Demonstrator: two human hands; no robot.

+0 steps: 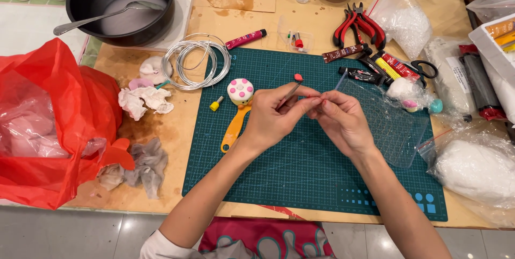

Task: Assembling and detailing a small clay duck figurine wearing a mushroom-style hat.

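Observation:
Both hands meet over a dark green cutting mat (300, 184). My left hand (276, 117) pinches a thin metal tool (291, 89) whose tip carries a small red-orange lump of clay (298, 77). My right hand (340, 119) touches the left fingertips and pinches a tiny red bit between thumb and forefinger; what it is stays hidden. A small white clay cake with pink dots (240, 91) sits on the mat left of my left hand, above an orange-handled cutter (234, 129). A clear plastic sheet (394, 125) lies under my right hand.
A red plastic bag (59, 125) fills the left side. A coil of silver wire (196, 60), a black pot with a spoon (123, 4), red pliers (358, 25), paint tubes (375, 66), crumpled tissues (145, 100) and bags of white filling (477, 168) ring the mat.

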